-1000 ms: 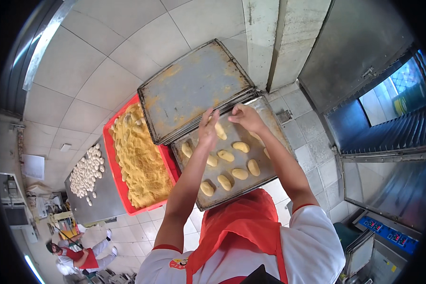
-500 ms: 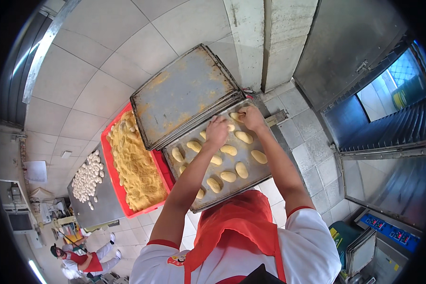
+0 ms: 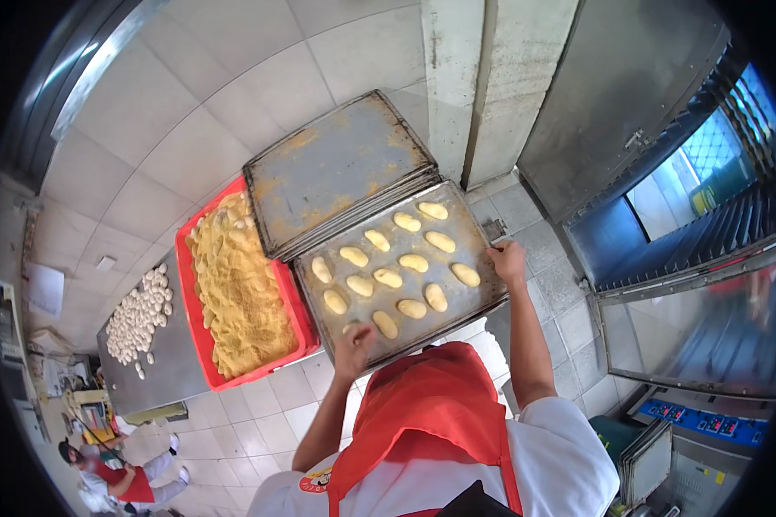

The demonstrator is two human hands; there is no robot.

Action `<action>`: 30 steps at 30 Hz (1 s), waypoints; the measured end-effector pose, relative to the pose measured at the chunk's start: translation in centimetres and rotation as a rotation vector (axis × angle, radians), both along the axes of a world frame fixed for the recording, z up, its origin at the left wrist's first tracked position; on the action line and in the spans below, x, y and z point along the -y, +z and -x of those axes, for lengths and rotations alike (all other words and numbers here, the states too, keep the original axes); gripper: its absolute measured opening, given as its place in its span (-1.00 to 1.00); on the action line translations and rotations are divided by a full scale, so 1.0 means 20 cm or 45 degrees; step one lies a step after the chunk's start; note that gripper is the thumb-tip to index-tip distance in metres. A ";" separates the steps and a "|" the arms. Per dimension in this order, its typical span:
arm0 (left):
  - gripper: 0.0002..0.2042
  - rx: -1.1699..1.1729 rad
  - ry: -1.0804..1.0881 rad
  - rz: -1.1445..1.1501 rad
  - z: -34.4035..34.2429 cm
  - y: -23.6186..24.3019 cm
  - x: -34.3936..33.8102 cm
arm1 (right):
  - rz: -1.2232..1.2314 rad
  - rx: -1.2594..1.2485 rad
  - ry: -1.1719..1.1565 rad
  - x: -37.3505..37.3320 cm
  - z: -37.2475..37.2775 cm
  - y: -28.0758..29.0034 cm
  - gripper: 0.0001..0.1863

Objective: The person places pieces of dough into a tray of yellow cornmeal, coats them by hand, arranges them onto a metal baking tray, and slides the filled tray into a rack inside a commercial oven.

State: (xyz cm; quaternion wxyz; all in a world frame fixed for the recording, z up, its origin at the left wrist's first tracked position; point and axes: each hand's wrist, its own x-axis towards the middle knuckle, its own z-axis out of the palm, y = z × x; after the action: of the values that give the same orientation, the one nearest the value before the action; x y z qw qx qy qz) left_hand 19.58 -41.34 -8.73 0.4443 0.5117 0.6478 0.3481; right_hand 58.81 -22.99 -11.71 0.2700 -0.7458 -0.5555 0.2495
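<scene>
A metal baking tray (image 3: 487,297) lies in front of me, with several oval, yellow-dusted dough pieces (image 3: 413,263) spaced out over it in rough rows. My right hand (image 3: 509,261) has its fingers closed on the tray's right edge. At the front left corner of the tray is my left hand (image 3: 353,351), beside a dough piece that it partly hides. Its fingertips are smeared by motion, so I cannot tell whether it grips the edge.
A stack of trays (image 3: 341,172) stands just behind. To the left, a red tub (image 3: 205,340) holds yellow crumbs, and white dough pieces (image 3: 138,314) lie on a metal table (image 3: 168,370). A metal cabinet (image 3: 621,112) is at right; another person (image 3: 129,478) stands far left.
Both hands have left the dough pieces at the tray's far side. The left came back to the front left corner, the right to the right edge. The view has shifted slightly.
</scene>
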 end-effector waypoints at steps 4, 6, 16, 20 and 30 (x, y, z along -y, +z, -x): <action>-0.60 -0.131 0.228 -0.023 0.04 -0.01 0.35 | 0.077 0.112 -0.024 0.00 0.05 0.03 -0.71; -0.54 -0.445 0.421 -0.127 0.07 -0.05 0.39 | -0.068 0.249 -0.005 0.00 0.02 -0.03 -0.66; -0.56 0.005 0.663 -0.206 0.31 -0.13 0.32 | 0.186 0.499 0.167 0.09 0.12 0.05 -0.46; -0.82 0.966 0.610 0.256 0.32 0.04 0.32 | 0.286 0.384 0.154 0.06 0.08 0.12 -0.35; -0.46 0.210 0.843 -0.182 -0.22 -0.02 0.27 | 0.278 -0.157 0.052 0.17 -0.31 0.09 -0.30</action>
State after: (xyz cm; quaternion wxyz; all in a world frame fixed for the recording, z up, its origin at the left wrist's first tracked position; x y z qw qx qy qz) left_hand 24.06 -46.71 -9.13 0.3211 0.2738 0.7145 0.5580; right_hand 64.91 -26.35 -9.98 0.2157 -0.7425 -0.5224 0.3595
